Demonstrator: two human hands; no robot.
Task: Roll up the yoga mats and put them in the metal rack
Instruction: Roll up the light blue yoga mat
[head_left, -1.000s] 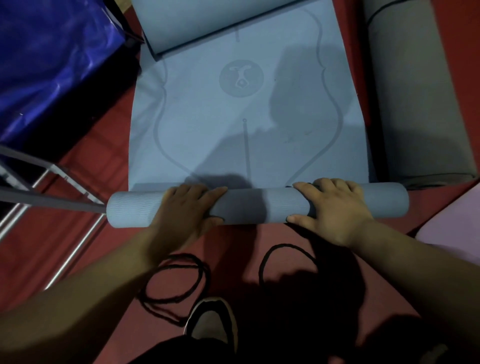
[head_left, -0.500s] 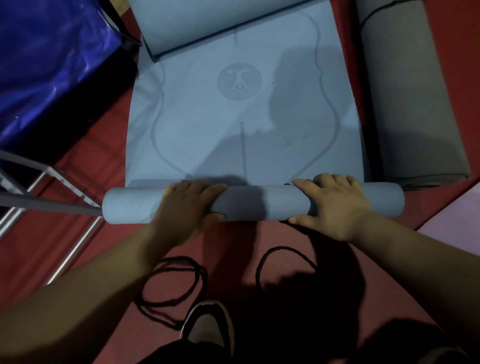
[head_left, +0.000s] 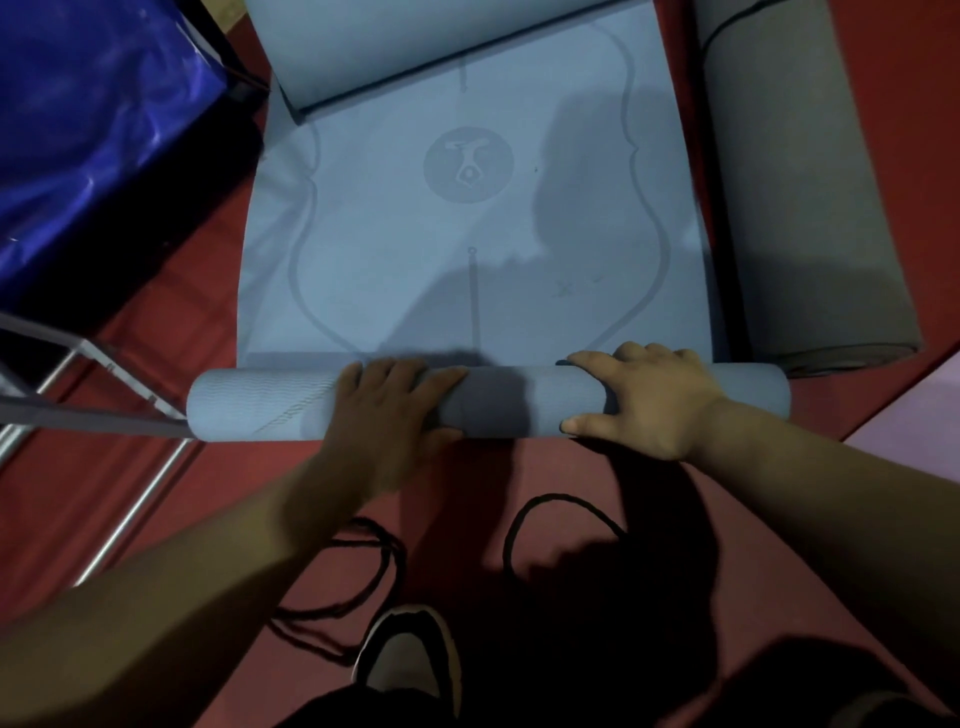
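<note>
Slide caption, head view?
Left hand and right hand grip a half-rolled blue yoga mat on red floor, metal rack beside.

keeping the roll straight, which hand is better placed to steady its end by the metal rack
Left, probably: the left hand grips the blue rolled yoga mat nearer the silver metal rack; the right hand grips its far side.
</note>
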